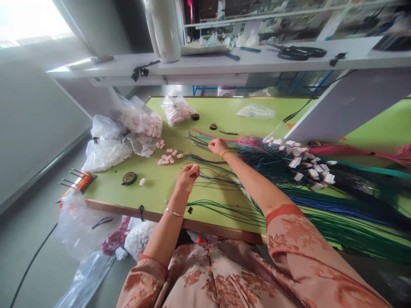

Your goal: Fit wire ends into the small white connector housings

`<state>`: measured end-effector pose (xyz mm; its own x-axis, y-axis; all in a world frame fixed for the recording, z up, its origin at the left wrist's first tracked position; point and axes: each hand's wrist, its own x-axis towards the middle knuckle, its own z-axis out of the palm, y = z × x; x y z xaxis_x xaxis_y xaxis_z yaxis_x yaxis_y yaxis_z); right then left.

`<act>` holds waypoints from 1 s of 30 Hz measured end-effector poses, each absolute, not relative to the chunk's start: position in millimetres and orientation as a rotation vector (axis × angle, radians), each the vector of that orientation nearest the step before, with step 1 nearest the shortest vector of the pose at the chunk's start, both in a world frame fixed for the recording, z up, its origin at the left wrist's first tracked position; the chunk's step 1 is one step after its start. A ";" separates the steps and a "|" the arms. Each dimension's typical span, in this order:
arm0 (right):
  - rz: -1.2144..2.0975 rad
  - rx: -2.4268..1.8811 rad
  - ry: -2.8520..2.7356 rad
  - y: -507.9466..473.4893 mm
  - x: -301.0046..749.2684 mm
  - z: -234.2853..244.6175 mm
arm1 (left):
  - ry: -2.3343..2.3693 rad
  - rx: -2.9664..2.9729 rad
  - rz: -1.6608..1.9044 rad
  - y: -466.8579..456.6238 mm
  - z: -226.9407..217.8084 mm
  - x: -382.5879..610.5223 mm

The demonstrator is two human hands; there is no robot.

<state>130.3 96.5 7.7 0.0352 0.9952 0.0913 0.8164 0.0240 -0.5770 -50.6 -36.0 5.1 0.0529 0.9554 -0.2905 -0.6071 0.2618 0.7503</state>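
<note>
Between the fingertips of my left hand (186, 177) is a small connector housing (195, 167), white and partly hidden by the fingers. My right hand (218, 147) is closed over the dark wires (201, 143) farther back; what its fingers pinch, if anything, is too small to tell. Loose white-and-orange connector housings (167, 159) lie left of my hands. Green wires (218, 205) stretch along the table near my left wrist. A bunch of wires fitted with white connectors (298, 158) lies to the right of my right forearm.
Bags of connectors (141, 119) and a knotted white bag (107, 149) stand at the left. Black tape (129, 178) lies by the front edge. An orange clamp-like holder with metal rods (80, 182) is at the left corner. Above runs a shelf (205, 64) with scissors (298, 52).
</note>
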 end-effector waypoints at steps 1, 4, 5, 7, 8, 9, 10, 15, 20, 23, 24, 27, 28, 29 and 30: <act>0.476 -1.909 -1.823 103.7 127.1 5.4 | 0.869 0.494 1.267 -36.2 3.6 -51.3; 0.470 -2.010 -1.838 114.7 115.9 -0.6 | 0.867 0.482 1.255 -37.2 0.1 -52.4; 0.467 -2.016 -1.861 115.8 112.7 -2.1 | 0.869 0.479 1.246 -37.5 -0.5 -52.5; 0.433 -2.014 -1.921 116.1 107.8 -4.6 | 0.865 0.481 1.233 -38.2 -1.2 -52.2; 0.405 -2.010 -1.956 115.7 106.3 -5.6 | 0.861 0.484 1.230 -38.5 -1.3 -51.9; 0.374 -2.003 -1.987 115.2 105.5 -6.5 | 0.858 0.486 1.226 -38.9 -1.3 -51.5; 0.347 -1.994 -2.011 114.5 105.3 -7.1 | 0.857 0.486 1.222 -39.2 -1.3 -51.0; 0.274 -1.884 -2.012 111.4 102.5 -1.3 | 0.857 0.486 1.223 -39.6 -1.9 -48.9; 0.321 -1.563 -2.035 105.6 78.6 23.5 | 0.865 0.482 1.222 -39.8 -3.1 -48.4; 0.440 -1.358 -2.024 96.3 64.6 38.0 | 0.848 0.499 1.242 -40.3 -3.6 -48.9; 0.492 -1.305 -2.008 91.6 62.7 41.2 | 0.839 0.502 1.251 -40.4 -3.7 -49.0; 0.661 -1.193 -1.913 71.8 67.2 45.8 | 0.807 0.490 1.278 -40.2 -3.2 -48.8; 0.714 -1.167 -1.876 63.4 71.3 45.9 | 0.796 0.482 1.285 -40.0 -2.7 -48.5; 0.758 -1.147 -1.841 54.5 76.3 45.6 | 0.787 0.474 1.292 -39.8 -2.2 -48.0; 0.794 -1.133 -1.815 45.2 81.7 45.0 | 0.776 0.467 1.297 -39.6 -1.6 -47.5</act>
